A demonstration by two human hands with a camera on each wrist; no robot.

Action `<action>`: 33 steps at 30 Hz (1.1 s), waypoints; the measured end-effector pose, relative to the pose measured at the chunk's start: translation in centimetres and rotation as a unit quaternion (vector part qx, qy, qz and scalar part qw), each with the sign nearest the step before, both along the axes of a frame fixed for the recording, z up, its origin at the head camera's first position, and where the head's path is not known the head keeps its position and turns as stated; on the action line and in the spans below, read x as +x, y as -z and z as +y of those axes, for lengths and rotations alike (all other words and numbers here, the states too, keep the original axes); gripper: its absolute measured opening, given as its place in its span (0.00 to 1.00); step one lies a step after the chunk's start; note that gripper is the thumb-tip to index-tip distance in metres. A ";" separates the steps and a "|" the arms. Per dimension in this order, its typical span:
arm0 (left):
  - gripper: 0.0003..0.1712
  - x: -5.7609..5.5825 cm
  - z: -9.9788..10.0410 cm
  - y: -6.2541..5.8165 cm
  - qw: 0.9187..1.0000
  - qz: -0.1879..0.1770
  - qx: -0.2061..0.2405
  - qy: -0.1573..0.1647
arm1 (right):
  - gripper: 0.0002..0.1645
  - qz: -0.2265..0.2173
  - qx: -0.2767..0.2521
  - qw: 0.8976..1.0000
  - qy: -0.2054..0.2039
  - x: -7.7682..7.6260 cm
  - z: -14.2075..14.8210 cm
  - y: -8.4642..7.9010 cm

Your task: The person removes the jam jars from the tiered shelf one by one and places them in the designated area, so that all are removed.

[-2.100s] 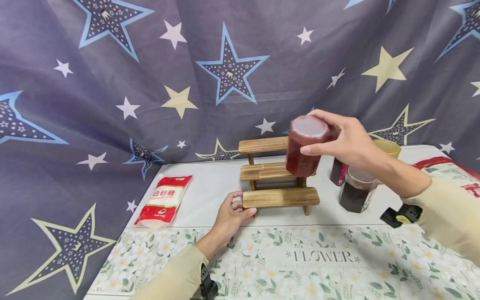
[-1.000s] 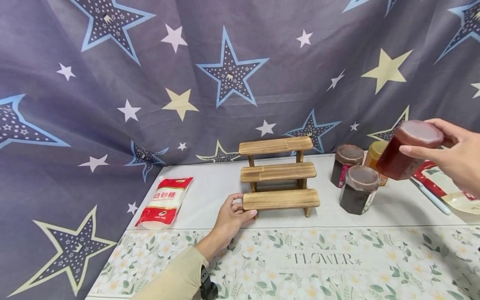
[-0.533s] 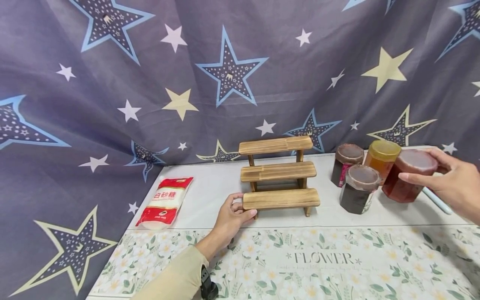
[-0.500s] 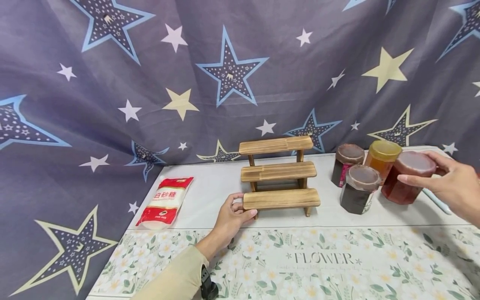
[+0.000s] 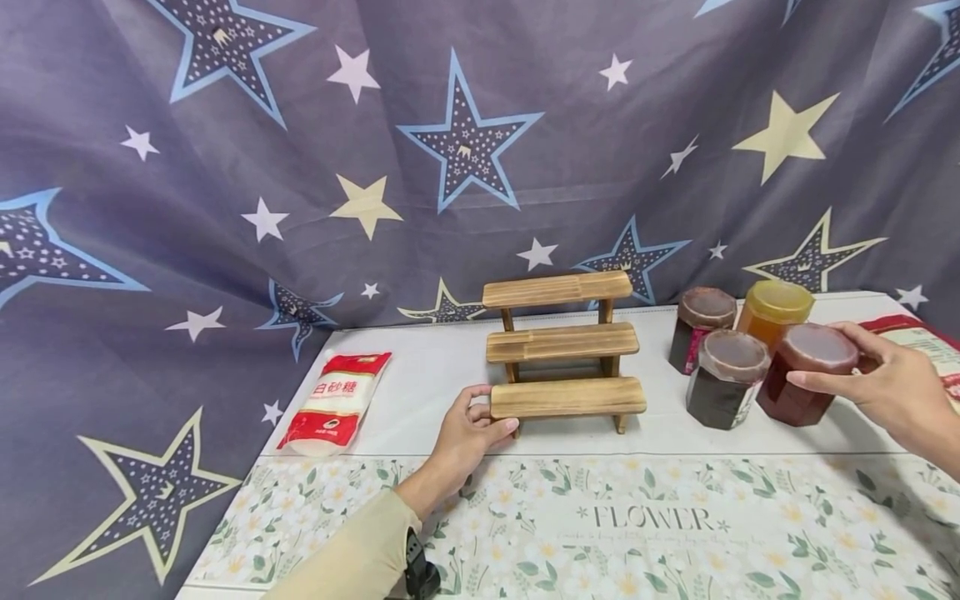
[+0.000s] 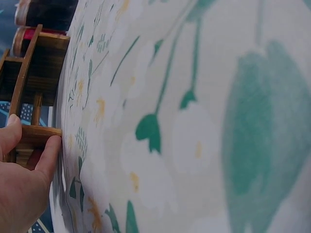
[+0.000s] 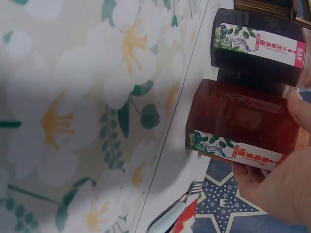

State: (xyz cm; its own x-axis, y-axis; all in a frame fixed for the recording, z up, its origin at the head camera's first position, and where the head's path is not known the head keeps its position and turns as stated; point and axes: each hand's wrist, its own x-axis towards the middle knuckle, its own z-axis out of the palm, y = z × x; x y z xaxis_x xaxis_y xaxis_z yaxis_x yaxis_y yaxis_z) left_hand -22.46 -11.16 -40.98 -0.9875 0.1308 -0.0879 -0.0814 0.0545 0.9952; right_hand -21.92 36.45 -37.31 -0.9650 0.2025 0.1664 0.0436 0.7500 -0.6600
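Observation:
My left hand (image 5: 459, 437) holds the left end of the lowest step of a three-tier wooden stand (image 5: 567, 398), thumb in front and fingers behind. In the left wrist view, thumb and finger pinch the end of the stand (image 6: 41, 131). At the right, my right hand (image 5: 896, 392) grips a red jam jar (image 5: 797, 387) around its upper part. That jar appears upright at table level, close beside a dark jam jar (image 5: 722, 387). Its illustrated label (image 7: 238, 148) shows in the right wrist view.
Behind these stand another dark jar (image 5: 693, 329) and an amber jar (image 5: 772, 321) with a yellow lid. A red-and-white sugar bag (image 5: 337, 400) lies at the left. Another red-and-white bag (image 5: 918, 342) lies at the far right, and a fork (image 7: 175, 209) lies near the red jar.
My right hand has carried the red jar from above the stand to the right, then lowered it beside the other jars. My left hand has stayed on the stand.

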 end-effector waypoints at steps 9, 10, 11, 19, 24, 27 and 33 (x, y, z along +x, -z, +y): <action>0.37 0.0 -0.3 0.1 1.000 -0.001 0.005 -0.001 | 0.55 0.038 0.034 0.998 -0.033 -0.1 -0.2 0.2; 0.37 -0.1 -0.3 0.1 1.000 -0.002 0.005 -0.001 | 0.54 0.041 0.039 0.998 -0.033 -0.1 -0.3 0.2; 0.37 -0.1 -0.4 0.1 1.000 -0.001 0.003 0.000 | 0.54 0.046 0.045 0.997 -0.034 -0.1 -0.3 0.2; 0.37 -0.2 -0.6 0.2 1.000 -0.003 -0.003 0.001 | 0.61 0.038 0.063 0.995 -0.064 -0.5 -0.3 0.4; 0.38 -0.1 -0.6 0.0 1.000 -0.002 -0.002 0.002 | 0.67 0.006 0.062 0.994 -0.087 -0.5 -0.2 -0.1; 0.38 0.0 -0.6 0.0 1.000 0.002 -0.001 0.003 | 0.65 0.002 0.061 0.994 -0.090 -0.4 -0.5 -0.5; 0.43 0.6 -0.7 -0.1 0.996 0.026 -0.084 -0.002 | 0.51 0.052 0.092 0.990 -0.095 0.3 -1.6 -2.1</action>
State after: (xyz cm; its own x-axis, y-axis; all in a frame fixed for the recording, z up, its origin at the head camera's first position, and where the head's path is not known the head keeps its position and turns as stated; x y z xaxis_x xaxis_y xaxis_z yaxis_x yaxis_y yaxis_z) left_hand -21.82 -11.83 -40.91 -0.9919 0.1144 -0.0561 -0.0297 0.2201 0.9750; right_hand -21.67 34.85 -35.22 -0.9587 -0.0249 0.2833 -0.1710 0.8464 -0.5044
